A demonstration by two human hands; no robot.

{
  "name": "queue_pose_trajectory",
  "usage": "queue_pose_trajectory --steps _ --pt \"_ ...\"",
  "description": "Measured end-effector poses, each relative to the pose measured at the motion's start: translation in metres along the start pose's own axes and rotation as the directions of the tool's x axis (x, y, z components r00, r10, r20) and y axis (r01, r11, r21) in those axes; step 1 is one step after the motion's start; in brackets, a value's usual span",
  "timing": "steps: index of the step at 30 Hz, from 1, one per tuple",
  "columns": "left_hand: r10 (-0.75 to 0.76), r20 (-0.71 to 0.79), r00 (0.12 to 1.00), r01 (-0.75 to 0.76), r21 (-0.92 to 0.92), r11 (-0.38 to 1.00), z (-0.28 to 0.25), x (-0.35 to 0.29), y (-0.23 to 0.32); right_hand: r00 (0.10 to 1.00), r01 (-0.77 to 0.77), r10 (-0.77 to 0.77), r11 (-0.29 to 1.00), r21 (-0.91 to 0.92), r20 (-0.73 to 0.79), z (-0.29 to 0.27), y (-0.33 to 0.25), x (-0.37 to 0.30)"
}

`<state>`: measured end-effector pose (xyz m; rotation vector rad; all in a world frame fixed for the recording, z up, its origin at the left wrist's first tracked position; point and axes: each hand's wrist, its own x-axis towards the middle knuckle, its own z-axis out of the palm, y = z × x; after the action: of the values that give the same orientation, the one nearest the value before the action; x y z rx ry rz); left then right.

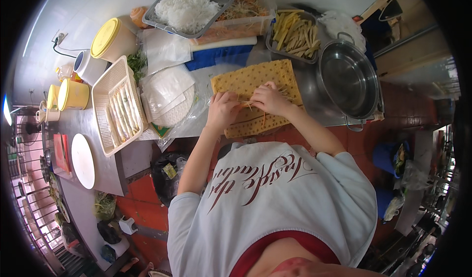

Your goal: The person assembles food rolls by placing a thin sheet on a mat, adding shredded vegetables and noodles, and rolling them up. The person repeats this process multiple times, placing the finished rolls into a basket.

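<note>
My left hand (224, 112) and my right hand (270, 100) meet over a yellow dotted cloth (255, 78) at the table's front edge. Their fingers are curled round a small strip of shredded vegetables (248, 103), pale with a few orange shreds. Whether a thin wrapper lies under it is hidden by the fingers. More pale shreds show beyond my right hand. Left of the cloth lies a stack of round, whitish rice paper sheets (169, 100) on clear plastic. Farther left, a cream plastic basket (102, 124) holds several long pale rolls (124, 111) side by side.
Along the wall stand a tray of white noodles (187, 9), a tub of shredded carrot (236, 29) and a tray of yellow-green strips (297, 33). A large steel pot (348, 80) borders the right side. Yellow-lidded tubs (105, 38) and a white round board (83, 161) are at left.
</note>
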<state>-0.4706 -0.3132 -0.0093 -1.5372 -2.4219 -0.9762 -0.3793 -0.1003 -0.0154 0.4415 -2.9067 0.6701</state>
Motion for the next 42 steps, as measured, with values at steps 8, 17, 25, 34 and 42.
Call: queue_pose_trajectory --steps 8,17,25,34,42 --pt "-0.065 0.097 0.993 0.067 -0.018 0.998 -0.013 -0.008 0.001 0.994 -0.069 0.063 0.996 -0.065 -0.09 -0.035 -0.004 -0.021" --pt "-0.125 0.105 0.987 0.112 0.126 0.986 0.013 0.013 0.049 0.945 -0.247 0.234 0.968 0.031 0.228 -0.035 0.015 -0.034" --pt "-0.059 0.064 0.996 0.053 0.084 0.995 0.01 0.011 0.029 0.944 -0.263 0.257 0.965 0.001 0.208 -0.049 0.029 -0.049" --pt "-0.01 -0.002 1.0 0.009 -0.038 0.999 0.002 0.004 0.033 0.999 -0.048 0.047 0.997 -0.053 -0.012 -0.037 0.003 -0.028" --pt "-0.098 -0.23 0.968 0.091 -0.041 0.995 0.012 -0.03 0.03 0.838 -0.527 0.524 0.85 0.021 -0.156 -0.105 0.106 0.019"
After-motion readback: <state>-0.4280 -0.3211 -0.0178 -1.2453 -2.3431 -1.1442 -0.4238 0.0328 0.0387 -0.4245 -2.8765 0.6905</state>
